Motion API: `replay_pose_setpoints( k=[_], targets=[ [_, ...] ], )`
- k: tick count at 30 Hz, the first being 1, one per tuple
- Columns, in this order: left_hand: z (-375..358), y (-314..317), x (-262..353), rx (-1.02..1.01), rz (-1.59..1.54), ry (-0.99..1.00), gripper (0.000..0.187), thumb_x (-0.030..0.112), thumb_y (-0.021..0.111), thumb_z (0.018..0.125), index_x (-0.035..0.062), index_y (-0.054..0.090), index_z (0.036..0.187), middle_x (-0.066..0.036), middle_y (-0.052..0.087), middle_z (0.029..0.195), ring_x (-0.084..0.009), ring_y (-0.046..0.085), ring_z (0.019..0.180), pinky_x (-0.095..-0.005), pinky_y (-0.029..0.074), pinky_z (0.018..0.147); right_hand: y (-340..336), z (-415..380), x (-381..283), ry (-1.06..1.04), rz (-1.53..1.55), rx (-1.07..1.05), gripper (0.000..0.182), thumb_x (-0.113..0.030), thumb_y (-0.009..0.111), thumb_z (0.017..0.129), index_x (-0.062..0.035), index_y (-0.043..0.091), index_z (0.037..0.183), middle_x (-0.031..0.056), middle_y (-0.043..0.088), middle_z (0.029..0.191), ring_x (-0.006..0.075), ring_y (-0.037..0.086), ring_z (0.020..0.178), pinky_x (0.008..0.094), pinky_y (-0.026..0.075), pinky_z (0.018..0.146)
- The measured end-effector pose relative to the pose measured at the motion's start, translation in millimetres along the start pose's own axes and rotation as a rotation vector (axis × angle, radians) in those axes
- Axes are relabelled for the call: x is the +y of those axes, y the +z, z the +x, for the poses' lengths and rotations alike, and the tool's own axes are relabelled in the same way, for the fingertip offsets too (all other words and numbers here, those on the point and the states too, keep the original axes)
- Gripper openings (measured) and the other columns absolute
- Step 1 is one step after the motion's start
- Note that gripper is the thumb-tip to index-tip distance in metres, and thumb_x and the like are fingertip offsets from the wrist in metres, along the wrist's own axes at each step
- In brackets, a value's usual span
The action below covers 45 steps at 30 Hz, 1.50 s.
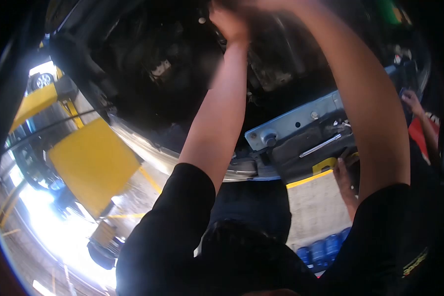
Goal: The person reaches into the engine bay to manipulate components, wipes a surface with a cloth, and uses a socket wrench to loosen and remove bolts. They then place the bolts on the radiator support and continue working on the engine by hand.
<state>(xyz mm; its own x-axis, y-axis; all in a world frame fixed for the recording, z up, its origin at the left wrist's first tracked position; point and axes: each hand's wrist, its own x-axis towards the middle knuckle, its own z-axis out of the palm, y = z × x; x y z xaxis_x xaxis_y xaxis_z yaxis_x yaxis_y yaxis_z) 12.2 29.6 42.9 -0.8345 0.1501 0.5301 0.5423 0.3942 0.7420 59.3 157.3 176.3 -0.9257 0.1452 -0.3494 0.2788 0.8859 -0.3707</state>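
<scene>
My left hand [228, 23] reaches deep into the dark engine bay [148, 93] at the top edge of the view. Its fingers look curled in, and whatever lies in them is hidden. Beside it, my right hand [274, 5] is smeared by motion and cut off by the frame, so its fingers do not show. Below my forearms runs the light blue front crossmember [298, 124] of the car. A chrome ratchet handle or extension bar [320, 145] lies on the dark panel in front of it, apart from both hands.
A co-worker's hand [344, 180] rests near the front panel's yellow edge, and another hand [413, 102] is at the far right. A yellow lift plate [94, 165] stands left of the car. Blue bottles [319, 252] are on the floor below.
</scene>
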Motion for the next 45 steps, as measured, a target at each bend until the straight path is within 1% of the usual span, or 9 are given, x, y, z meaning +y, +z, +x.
replay_pose_setpoints(
  k=[7, 15, 16, 23, 33, 35, 41, 42, 45],
  targets=[
    [5, -16, -5, -0.18, -0.16, 0.07, 0.026, 0.006, 0.074, 0.084, -0.0043, 0.07, 0.106, -0.025, 0.071, 0.096, -0.0454, 0.069, 0.09, -0.0479, 0.056, 0.084, 0, 1, -3, 0.026, 0.069, 0.003, 0.031, -0.027, 0.071, 0.095, 0.0039, 0.074, 0.098, 0.0233, 0.073, 0.083, 0.0356, 0.074, 0.079, 0.0441, 0.056, 0.074],
    [-6, 0, -1, 0.033, -0.217, -0.084, 0.027, 0.003, 0.076, 0.081, -0.0042, 0.067, 0.106, -0.027, 0.069, 0.1, -0.0478, 0.066, 0.095, -0.0494, 0.055, 0.084, 0, -3, -10, 0.06, 0.128, 0.012, 0.033, -0.029, 0.07, 0.097, 0.0046, 0.073, 0.096, 0.019, 0.071, 0.074, 0.0277, 0.07, 0.068, 0.0406, 0.055, 0.068],
    [-5, -4, -2, -0.012, -0.255, -0.074, 0.026, 0.003, 0.075, 0.082, -0.0043, 0.067, 0.105, -0.027, 0.069, 0.1, -0.0476, 0.066, 0.095, -0.0494, 0.055, 0.084, 11, 11, 15, 0.058, 0.023, -0.014, 0.053, -0.047, 0.065, 0.099, -0.0008, 0.068, 0.124, 0.0098, 0.071, 0.087, 0.0172, 0.067, 0.074, 0.0351, 0.055, 0.072],
    [-7, -14, 14, 0.057, -0.292, -0.255, 0.024, 0.008, 0.074, 0.085, 0.0, 0.066, 0.106, -0.025, 0.067, 0.098, -0.0482, 0.065, 0.094, -0.0511, 0.055, 0.081, 7, 6, 6, 0.124, 0.036, -0.022, 0.054, -0.051, 0.069, 0.096, -0.004, 0.07, 0.121, 0.0075, 0.069, 0.081, 0.0158, 0.065, 0.07, 0.0329, 0.052, 0.069],
    [-1, -19, -2, -0.186, -0.255, -0.029, 0.025, 0.009, 0.074, 0.084, -0.0019, 0.065, 0.106, -0.027, 0.068, 0.103, -0.0477, 0.066, 0.094, -0.0515, 0.056, 0.083, 11, 2, 9, 0.083, 0.086, 0.0, 0.055, -0.053, 0.068, 0.096, -0.0011, 0.071, 0.113, 0.0063, 0.067, 0.077, 0.0152, 0.062, 0.067, 0.0314, 0.051, 0.066],
    [-6, -13, 9, 0.065, -0.211, -0.152, 0.026, 0.01, 0.074, 0.085, -0.0016, 0.065, 0.106, -0.027, 0.068, 0.104, -0.0481, 0.066, 0.094, -0.0519, 0.056, 0.083, 11, 2, 10, 0.073, 0.103, 0.057, 0.055, -0.053, 0.068, 0.096, -0.0009, 0.071, 0.112, 0.0057, 0.067, 0.076, 0.0153, 0.062, 0.067, 0.0314, 0.05, 0.065],
    [-5, -13, -13, -0.055, -0.201, -0.057, 0.022, 0.01, 0.072, 0.085, -0.0033, 0.067, 0.103, -0.028, 0.069, 0.104, -0.0489, 0.066, 0.095, -0.0515, 0.056, 0.085, 7, 4, -7, -0.008, 0.011, -0.017, 0.046, -0.046, 0.066, 0.099, -0.0012, 0.072, 0.107, 0.0094, 0.063, 0.071, 0.0213, 0.061, 0.065, 0.0377, 0.05, 0.067],
    [-1, -16, -16, -0.143, -0.228, -0.026, 0.023, 0.01, 0.072, 0.086, -0.0038, 0.067, 0.104, -0.029, 0.069, 0.104, -0.0488, 0.066, 0.096, -0.0515, 0.056, 0.086, 4, -4, -25, 0.094, 0.031, 0.039, 0.036, -0.031, 0.068, 0.099, 0.0047, 0.073, 0.094, 0.0192, 0.07, 0.072, 0.0288, 0.07, 0.066, 0.0416, 0.055, 0.066],
    [7, -25, -2, -0.214, -0.277, 0.023, 0.022, 0.01, 0.073, 0.085, -0.0026, 0.068, 0.103, -0.027, 0.069, 0.103, -0.0484, 0.066, 0.097, -0.0511, 0.056, 0.086, 22, 3, 8, 0.119, 0.127, 0.075, 0.047, -0.047, 0.065, 0.099, -0.0011, 0.072, 0.11, 0.0108, 0.064, 0.072, 0.0223, 0.062, 0.067, 0.0386, 0.051, 0.071]
  ],
)
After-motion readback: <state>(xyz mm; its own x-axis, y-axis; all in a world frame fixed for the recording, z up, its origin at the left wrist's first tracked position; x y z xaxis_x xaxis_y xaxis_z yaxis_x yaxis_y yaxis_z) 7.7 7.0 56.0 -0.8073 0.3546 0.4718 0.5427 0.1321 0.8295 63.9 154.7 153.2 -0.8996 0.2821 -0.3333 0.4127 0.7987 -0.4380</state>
